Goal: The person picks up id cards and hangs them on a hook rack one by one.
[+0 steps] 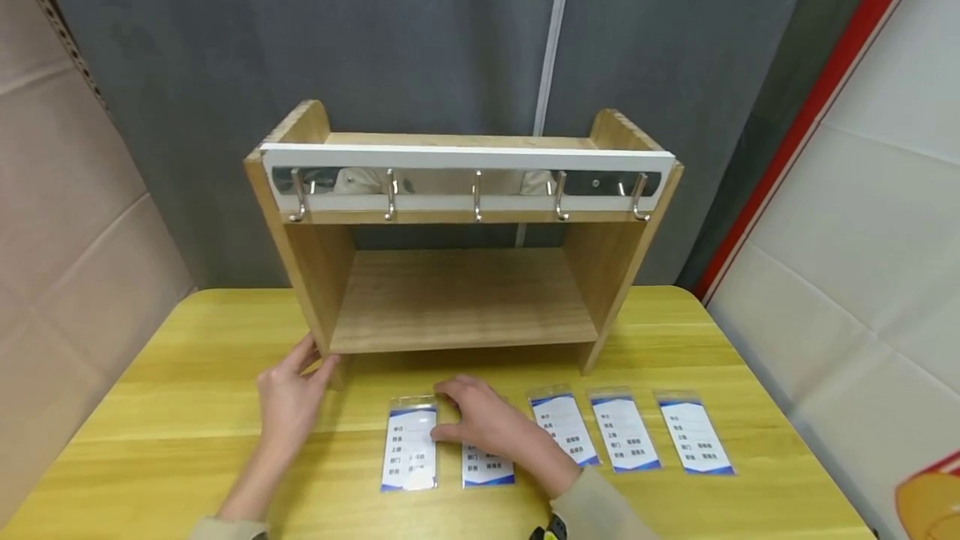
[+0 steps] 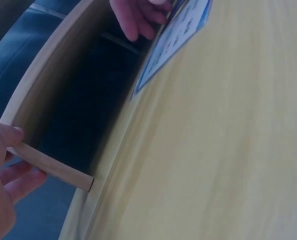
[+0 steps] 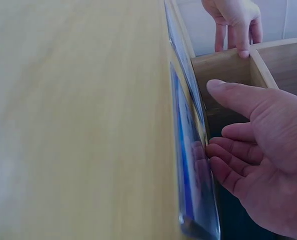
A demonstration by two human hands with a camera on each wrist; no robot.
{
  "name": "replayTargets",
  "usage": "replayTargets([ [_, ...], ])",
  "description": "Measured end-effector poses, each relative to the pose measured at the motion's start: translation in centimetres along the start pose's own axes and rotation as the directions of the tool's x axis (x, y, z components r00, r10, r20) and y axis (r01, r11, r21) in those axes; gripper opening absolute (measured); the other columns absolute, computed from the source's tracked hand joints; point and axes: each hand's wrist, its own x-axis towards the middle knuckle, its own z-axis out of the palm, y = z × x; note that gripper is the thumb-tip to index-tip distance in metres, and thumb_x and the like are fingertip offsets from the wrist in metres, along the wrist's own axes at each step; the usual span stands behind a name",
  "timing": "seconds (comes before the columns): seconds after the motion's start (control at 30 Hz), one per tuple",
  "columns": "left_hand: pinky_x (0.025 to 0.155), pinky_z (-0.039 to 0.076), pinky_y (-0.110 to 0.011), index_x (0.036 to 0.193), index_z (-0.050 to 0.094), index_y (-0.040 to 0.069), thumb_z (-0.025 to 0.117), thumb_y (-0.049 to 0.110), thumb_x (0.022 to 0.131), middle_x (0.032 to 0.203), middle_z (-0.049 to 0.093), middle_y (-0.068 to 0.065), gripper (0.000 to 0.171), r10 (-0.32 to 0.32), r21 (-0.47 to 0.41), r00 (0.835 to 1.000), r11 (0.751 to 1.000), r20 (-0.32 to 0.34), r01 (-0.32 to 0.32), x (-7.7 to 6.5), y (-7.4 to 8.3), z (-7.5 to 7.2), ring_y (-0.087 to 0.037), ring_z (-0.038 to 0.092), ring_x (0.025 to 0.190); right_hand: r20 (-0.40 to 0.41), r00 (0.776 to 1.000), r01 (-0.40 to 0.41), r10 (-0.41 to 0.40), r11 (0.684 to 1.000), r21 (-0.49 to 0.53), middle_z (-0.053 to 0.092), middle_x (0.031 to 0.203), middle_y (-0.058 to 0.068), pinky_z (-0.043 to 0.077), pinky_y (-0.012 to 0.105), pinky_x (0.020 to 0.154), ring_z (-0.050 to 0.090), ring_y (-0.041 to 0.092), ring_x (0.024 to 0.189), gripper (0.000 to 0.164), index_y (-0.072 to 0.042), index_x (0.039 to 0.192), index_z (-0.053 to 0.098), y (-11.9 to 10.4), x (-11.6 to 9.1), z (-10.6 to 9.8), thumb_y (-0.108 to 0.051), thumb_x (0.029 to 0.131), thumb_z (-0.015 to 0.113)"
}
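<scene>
A wooden shelf (image 1: 465,298) stands upright on the table, with a white rail of metal hooks (image 1: 477,194) across its upper front. My left hand (image 1: 291,398) grips the bottom front corner of its left side panel; in the left wrist view the thumb and fingers lie on opposite sides of the wood (image 2: 56,167). My right hand (image 1: 487,419), fingers loosely bent and holding nothing, hovers over the second badge card (image 1: 487,475) from the left and hides its upper part. Just left of that hand lies another badge card (image 1: 410,448) in a clear sleeve.
Three more badge cards lie in the row to the right: one (image 1: 566,427) partly behind my right forearm, then another (image 1: 624,432) and the outermost (image 1: 695,436). The yellow wood-grain table (image 1: 150,407) is bordered by a grey backdrop (image 1: 420,40) and pale side walls.
</scene>
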Motion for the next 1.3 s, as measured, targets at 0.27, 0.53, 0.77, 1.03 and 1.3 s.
replayTargets([
  [0.27, 0.072, 0.051, -0.001, 0.121, 0.068, -0.013, 0.078, -0.022, 0.076, 0.109, 0.068, -0.032, 0.047, 0.020, 0.024, 1.000, 1.000, -0.003, -0.019, 0.0, -0.1, -0.1, -0.047, 0.072, 0.086, 0.017, 0.997, -0.073, 0.074, 0.996, -0.050, 0.053, 0.149, 0.013, 0.044, 0.048, 0.118, 0.047, 0.032, 0.140, 0.074, -0.009, 0.142, 0.060, -0.6, 0.8, 0.8, -0.044, 0.082, 0.086],
  [0.53, 0.072, 0.051, -0.001, 0.122, 0.067, -0.014, 0.076, -0.024, 0.077, 0.110, 0.067, -0.034, 0.047, 0.021, 0.008, 1.000, 1.000, 0.000, -0.021, 0.0, 0.0, 0.0, -0.049, 0.072, 0.087, 0.023, 0.998, -0.064, 0.066, 0.996, -0.064, 0.053, 0.146, 0.011, 0.050, 0.045, 0.113, 0.051, 0.029, 0.134, 0.080, -0.012, 0.145, 0.057, -0.9, 1.4, 1.2, -0.043, 0.078, 0.089],
  [0.77, 0.072, 0.053, -0.004, 0.121, 0.067, -0.014, 0.076, -0.024, 0.076, 0.109, 0.068, -0.034, 0.047, 0.042, 0.001, 0.999, 0.999, -0.005, -0.042, -0.1, -0.2, 0.2, -0.049, 0.071, 0.087, 0.029, 0.995, -0.092, 0.092, 0.995, -0.026, 0.056, 0.141, 0.011, 0.053, 0.040, 0.109, 0.057, 0.026, 0.126, 0.084, -0.008, 0.144, 0.056, -1.1, 1.9, 1.1, -0.035, 0.074, 0.094],
  [1.03, 0.071, 0.056, -0.008, 0.119, 0.069, -0.013, 0.077, -0.024, 0.075, 0.104, 0.069, -0.034, 0.046, 0.057, 0.015, 0.998, 0.998, -0.018, -0.057, -0.1, -0.1, 0.2, -0.049, 0.072, 0.085, 0.042, 0.991, -0.124, 0.124, 0.992, -0.011, 0.063, 0.130, 0.009, 0.057, 0.039, 0.104, 0.060, 0.023, 0.118, 0.085, -0.004, 0.142, 0.057, -1.5, 2.4, 0.8, -0.029, 0.070, 0.096],
  [1.3, 0.072, 0.051, -0.002, 0.121, 0.068, -0.012, 0.078, -0.023, 0.076, 0.105, 0.068, -0.035, 0.048, 0.046, 0.037, 0.999, 0.998, -0.014, -0.045, -0.2, 0.1, 0.3, -0.050, 0.072, 0.085, 0.038, 0.982, -0.182, 0.184, 0.983, -0.032, 0.062, 0.129, 0.012, 0.061, 0.038, 0.096, 0.063, 0.022, 0.107, 0.079, -0.003, 0.138, 0.059, -2.3, 2.4, 0.7, -0.024, 0.071, 0.096],
])
